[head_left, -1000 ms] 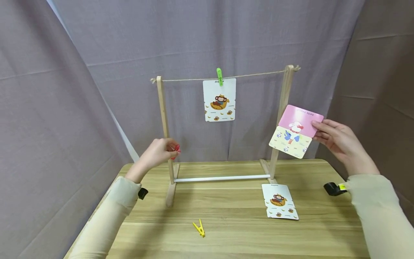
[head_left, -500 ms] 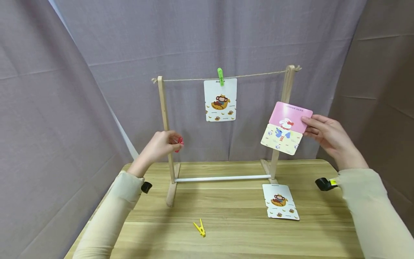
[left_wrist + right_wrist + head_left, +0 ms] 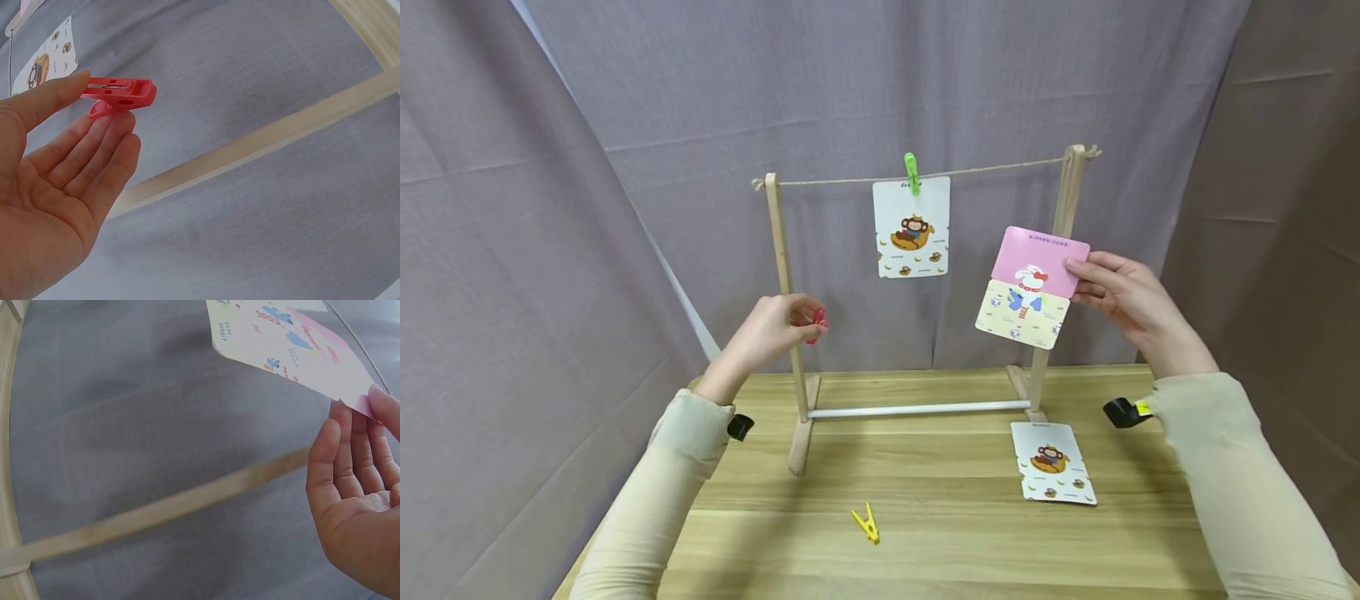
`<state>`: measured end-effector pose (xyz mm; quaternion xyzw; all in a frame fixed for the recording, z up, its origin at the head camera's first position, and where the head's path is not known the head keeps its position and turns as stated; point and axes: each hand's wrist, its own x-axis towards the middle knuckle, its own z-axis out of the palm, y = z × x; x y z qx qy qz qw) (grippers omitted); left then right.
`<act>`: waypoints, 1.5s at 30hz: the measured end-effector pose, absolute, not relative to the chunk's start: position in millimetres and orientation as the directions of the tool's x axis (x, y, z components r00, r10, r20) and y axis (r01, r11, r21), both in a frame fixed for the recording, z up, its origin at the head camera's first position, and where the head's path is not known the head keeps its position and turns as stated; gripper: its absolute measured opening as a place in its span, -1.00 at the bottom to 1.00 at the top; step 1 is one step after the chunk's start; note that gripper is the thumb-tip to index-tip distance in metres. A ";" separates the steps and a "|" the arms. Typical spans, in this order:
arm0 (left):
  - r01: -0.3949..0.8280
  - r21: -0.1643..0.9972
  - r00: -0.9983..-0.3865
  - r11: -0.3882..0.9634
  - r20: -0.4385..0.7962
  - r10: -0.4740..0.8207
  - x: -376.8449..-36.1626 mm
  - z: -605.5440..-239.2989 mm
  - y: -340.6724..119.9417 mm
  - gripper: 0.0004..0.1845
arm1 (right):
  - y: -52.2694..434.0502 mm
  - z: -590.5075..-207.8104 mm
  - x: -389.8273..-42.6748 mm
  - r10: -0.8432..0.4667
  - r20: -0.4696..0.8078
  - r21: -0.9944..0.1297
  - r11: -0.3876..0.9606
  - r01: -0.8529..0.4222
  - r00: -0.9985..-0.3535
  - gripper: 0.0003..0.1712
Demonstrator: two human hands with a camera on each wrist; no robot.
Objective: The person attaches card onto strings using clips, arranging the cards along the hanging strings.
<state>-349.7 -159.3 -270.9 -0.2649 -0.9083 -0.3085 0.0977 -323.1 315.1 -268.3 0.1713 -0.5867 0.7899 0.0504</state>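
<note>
Head view: the right hand pinches two cards by their right edge, just left of the wooden stand's right post; the left hand pinches a red clothespin beside the left post.

Left wrist view: thumb and fingertips grip the red clothespin; it looks light and springy.

Right wrist view: the cards look thin, slick and bendable, best held by an edge.

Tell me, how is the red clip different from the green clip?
The red clip is pinched in the left hand, away from the string; the green clip sits on the string. The green clip holds up a monkey card; the red clip holds nothing. Both are small plastic clothespins.
</note>
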 end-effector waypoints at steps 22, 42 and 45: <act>0.539 0.477 -0.841 0.694 0.352 0.412 -344.7 -267.1 -173.9 -0.75 | 244.8 -250.9 -334.2 -0.113 0.321 -0.947 -0.068 -0.315 -0.940 -0.97; 0.523 0.498 -0.851 0.691 0.357 0.386 -340.1 -271.0 -185.6 -0.76 | 182.1 -249.4 -351.2 -0.181 0.367 -0.930 -0.103 -0.354 -0.912 -0.90; 0.525 0.497 -0.849 0.691 0.362 0.385 -339.5 -270.0 -187.0 -0.78 | 173.7 -246.1 -353.5 -0.179 0.378 -0.925 -0.101 -0.365 -0.908 -0.88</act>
